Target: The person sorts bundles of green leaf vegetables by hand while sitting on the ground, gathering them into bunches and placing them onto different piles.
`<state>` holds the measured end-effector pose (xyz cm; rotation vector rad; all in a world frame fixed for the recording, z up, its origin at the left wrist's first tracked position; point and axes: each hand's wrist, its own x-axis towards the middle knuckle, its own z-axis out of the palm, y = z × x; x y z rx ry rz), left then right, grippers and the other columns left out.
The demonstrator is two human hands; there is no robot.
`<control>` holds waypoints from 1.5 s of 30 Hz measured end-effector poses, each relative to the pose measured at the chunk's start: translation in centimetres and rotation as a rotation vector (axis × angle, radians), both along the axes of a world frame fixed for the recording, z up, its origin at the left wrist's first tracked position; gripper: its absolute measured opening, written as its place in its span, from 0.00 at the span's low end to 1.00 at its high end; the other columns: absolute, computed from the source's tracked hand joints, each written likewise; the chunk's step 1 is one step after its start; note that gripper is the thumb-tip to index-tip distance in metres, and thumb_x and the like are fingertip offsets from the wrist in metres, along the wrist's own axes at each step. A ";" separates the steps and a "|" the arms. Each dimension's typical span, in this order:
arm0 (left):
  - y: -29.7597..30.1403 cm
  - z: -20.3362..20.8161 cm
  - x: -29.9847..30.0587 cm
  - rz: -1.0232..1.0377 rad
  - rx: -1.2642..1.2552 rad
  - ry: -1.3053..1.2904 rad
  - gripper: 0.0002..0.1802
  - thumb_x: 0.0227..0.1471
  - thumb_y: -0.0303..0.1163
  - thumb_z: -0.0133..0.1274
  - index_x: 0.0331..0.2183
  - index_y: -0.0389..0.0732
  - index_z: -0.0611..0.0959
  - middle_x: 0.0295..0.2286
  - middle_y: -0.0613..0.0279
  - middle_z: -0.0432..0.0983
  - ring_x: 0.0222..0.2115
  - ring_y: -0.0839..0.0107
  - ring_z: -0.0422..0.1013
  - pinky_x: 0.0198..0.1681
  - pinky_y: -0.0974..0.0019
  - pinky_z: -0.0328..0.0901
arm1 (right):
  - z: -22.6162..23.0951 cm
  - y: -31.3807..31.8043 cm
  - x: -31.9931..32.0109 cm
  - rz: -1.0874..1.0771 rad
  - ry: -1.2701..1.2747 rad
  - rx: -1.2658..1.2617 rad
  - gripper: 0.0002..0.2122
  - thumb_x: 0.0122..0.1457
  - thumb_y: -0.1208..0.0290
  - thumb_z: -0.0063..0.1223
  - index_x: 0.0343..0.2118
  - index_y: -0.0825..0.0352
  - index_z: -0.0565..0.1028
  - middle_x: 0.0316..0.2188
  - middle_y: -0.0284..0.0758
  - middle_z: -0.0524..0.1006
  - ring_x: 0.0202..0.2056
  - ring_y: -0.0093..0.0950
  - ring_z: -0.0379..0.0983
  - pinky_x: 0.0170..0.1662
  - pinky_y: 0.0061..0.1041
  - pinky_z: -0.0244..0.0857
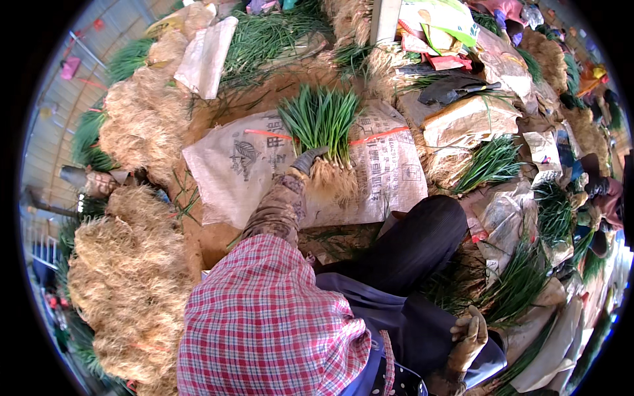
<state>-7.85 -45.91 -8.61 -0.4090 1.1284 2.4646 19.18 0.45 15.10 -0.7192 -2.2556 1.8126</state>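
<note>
A bunch of green onion seedlings (321, 119) lies on a white woven sack (228, 155), leaves pointing away from me and pale roots toward me. My left hand (309, 161), in a dark grey glove, is closed on the left side of its stems. A red tie strip (380, 136) runs across the sack, its ends showing to either side of the bunch. Down at the right, beside my dark apron, is my right hand (468, 335) in a tan glove. Its fingers are curled; whatever may be inside them is hidden.
Large heaps of rooty bundles (132, 277) stand along my left. More seedlings (492, 164) lie on sacking to the right, and loose green leaves (271, 43) cover the far ground. A pale post (385, 23) rises at the back. My bent knee (436, 224) borders the sack.
</note>
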 end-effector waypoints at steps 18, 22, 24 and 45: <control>5.2 6.3 3.6 0.529 -1.170 0.546 0.26 0.39 0.21 0.52 0.44 0.35 0.66 0.41 0.54 0.64 0.43 0.64 0.60 0.47 0.65 0.57 | 3.3 -0.2 1.7 -0.094 0.125 -0.141 0.15 0.53 0.65 0.45 0.38 0.73 0.70 0.20 0.35 0.72 0.19 0.21 0.67 0.23 0.18 0.62; 10.4 11.0 1.5 0.366 -1.023 0.502 0.21 0.43 0.24 0.52 0.43 0.33 0.69 0.39 0.58 0.68 0.36 0.71 0.65 0.41 0.70 0.61 | 5.4 2.3 2.7 -0.214 0.410 -0.108 0.14 0.55 0.71 0.43 0.42 0.72 0.68 0.23 0.37 0.73 0.22 0.21 0.68 0.27 0.17 0.62; 14.9 14.6 0.6 0.216 -0.981 0.647 0.20 0.45 0.24 0.51 0.43 0.34 0.69 0.39 0.58 0.69 0.37 0.72 0.66 0.42 0.71 0.60 | 6.2 3.0 4.4 -0.434 0.479 -0.065 0.13 0.55 0.72 0.44 0.42 0.71 0.68 0.26 0.36 0.73 0.24 0.20 0.68 0.28 0.16 0.62; 48.5 15.7 8.6 -0.966 -0.454 0.807 0.15 0.42 0.26 0.54 0.37 0.37 0.75 0.29 0.65 0.72 0.28 0.78 0.68 0.32 0.76 0.66 | -16.6 14.1 3.2 -0.292 -0.135 0.311 0.12 0.48 0.69 0.45 0.35 0.69 0.72 0.27 0.46 0.73 0.33 0.38 0.70 0.37 0.27 0.63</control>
